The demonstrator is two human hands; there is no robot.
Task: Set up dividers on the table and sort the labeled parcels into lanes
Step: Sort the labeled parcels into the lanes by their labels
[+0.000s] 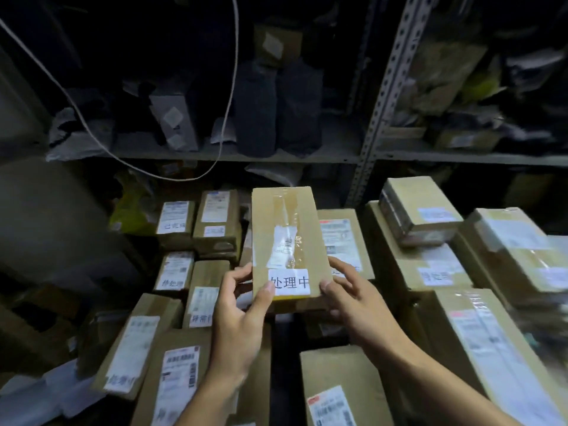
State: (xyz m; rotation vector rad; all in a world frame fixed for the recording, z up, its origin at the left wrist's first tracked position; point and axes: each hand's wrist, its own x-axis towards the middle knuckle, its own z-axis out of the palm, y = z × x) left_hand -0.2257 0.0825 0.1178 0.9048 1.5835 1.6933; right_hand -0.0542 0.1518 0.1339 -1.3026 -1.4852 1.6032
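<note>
Head view, nearest first: the left hand (238, 315) and the right hand (353, 299) hold one brown parcel (289, 241) up between them, above the pile. Each hand's fingers are clamped on a lower corner, thumbs on the front face beside a white label (289, 281) printed 处理中. Clear tape runs down the parcel's face over a smaller barcode sticker (285, 245). Below and around it, other labelled cardboard boxes (488, 342) lie packed together. Behind them stands a metal shelf (233, 155) holding dark bagged packages, with a white cable (226, 118) hanging in front.
</note>
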